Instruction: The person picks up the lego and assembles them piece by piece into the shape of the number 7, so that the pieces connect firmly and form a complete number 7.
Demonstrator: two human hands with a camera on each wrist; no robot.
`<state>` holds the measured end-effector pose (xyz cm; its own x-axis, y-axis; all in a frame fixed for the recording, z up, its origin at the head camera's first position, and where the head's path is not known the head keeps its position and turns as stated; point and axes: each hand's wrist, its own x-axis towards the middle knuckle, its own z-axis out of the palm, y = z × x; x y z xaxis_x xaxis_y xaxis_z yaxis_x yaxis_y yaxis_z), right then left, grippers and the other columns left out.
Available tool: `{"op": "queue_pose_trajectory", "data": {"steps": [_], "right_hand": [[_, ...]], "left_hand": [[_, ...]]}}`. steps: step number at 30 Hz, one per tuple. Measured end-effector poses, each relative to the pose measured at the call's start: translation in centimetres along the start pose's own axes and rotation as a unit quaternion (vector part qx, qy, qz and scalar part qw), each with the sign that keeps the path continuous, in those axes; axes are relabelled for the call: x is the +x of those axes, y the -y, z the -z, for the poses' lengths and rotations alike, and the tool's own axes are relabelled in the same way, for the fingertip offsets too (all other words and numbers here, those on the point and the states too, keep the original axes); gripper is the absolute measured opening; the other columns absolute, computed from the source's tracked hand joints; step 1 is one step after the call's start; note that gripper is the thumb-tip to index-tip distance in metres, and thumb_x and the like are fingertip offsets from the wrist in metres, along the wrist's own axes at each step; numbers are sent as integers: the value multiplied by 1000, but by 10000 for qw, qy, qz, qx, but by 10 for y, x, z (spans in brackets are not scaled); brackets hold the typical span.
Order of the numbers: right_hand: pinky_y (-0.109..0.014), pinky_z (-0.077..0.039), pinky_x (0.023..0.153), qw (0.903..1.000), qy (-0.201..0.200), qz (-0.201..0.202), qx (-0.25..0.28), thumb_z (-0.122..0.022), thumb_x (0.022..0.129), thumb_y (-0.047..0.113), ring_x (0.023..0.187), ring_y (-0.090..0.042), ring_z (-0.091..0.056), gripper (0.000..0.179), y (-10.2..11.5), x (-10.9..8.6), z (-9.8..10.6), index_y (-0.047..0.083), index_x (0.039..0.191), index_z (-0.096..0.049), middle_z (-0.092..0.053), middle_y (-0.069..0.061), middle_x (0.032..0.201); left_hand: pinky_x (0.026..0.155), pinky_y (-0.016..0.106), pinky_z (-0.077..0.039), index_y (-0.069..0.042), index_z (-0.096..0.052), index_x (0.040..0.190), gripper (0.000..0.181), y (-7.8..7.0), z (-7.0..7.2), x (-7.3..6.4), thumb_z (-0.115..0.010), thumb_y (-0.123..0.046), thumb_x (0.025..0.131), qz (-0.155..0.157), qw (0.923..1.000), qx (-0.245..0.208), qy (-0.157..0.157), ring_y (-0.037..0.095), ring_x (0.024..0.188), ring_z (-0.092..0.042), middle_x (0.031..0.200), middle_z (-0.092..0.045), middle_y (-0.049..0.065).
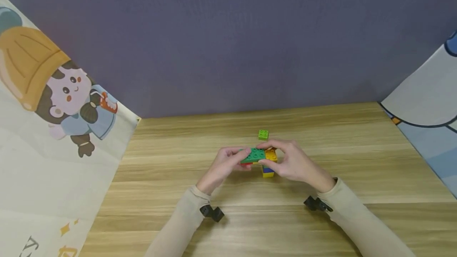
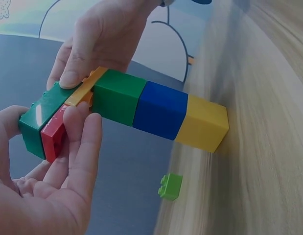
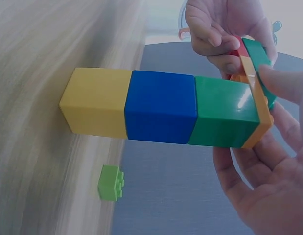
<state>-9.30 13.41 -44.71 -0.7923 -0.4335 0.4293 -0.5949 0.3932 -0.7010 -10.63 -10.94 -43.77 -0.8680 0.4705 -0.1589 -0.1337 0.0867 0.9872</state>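
A tower of toy bricks stands on the table: a yellow block (image 2: 202, 125) at the bottom, a blue block (image 2: 160, 110) in the middle and a green block (image 2: 119, 97) above. Across its top lies a thin orange brick (image 1: 271, 155) that juts out to the left. A long green brick (image 1: 256, 153) lies over the jutting part, with a thin red brick (image 2: 53, 132) beneath its outer end. My left hand (image 1: 222, 165) pinches the long green brick, thumb on top and fingers under the red one. My right hand (image 1: 297, 163) grips the orange brick at the tower's top.
A small lime-green brick (image 1: 263, 134) sits behind the tower on the wooden table (image 1: 171, 201). A dark grey panel (image 1: 228, 50) rises at the table's back edge. Printed cloths with cartoon figures flank the left and right sides.
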Motion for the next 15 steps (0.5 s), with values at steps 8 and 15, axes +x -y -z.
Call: {"op": "queue_pose_trajectory", "data": {"steps": [8, 15], "right_hand": [[-34, -63, 88, 10000, -33, 14, 54, -88, 90, 14, 102, -20, -76, 36, -1, 0, -2, 14, 124, -76, -80, -2, 122], [-48, -62, 98, 9997, -39, -243, -4, -87, 91, 17, 117, -25, -75, 43, -4, -5, -2, 14, 132, -76, -78, -6, 130]], "left_hand": [[89, 32, -65, 14, -63, 136, 45, 3, 0, 1, -58, -22, 109, 44, 10000, -27, -23, 8, 79, -72, 114, -76, 18], [90, 32, -65, 13, -63, 136, 44, 3, 0, 1, -58, -21, 109, 45, 10000, -12, 1, 8, 79, -71, 117, -75, 21]]}}
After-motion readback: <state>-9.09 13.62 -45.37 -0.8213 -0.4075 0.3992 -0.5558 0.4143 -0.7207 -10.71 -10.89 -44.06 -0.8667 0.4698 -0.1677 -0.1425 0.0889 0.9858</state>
